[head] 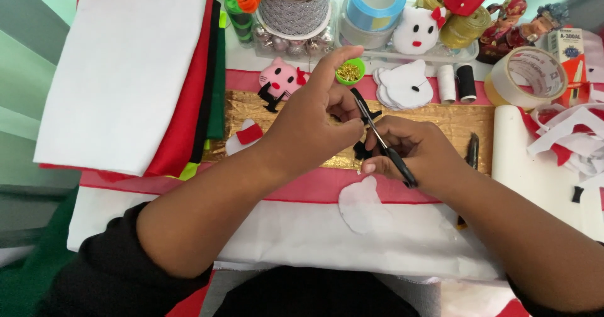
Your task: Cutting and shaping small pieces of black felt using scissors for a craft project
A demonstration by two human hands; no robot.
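My right hand (418,152) grips black scissors (382,142), blades pointing up and left toward my left hand. My left hand (318,119) pinches a small piece of black felt (362,148) that hangs between the two hands, index finger raised. Both hands hover over a gold foil sheet (456,121) on the table. A white cat-head felt cutout (362,205) lies just below the hands on red and white fabric.
A stack of white, red, black and green felt sheets (135,65) lies left. Behind the hands are a pink cat face (279,80), a green cup of pins (349,72), white cat cutouts (406,85), thread spools (457,83), ribbon rolls (376,2), tape (527,75) and scraps (572,141) at right.
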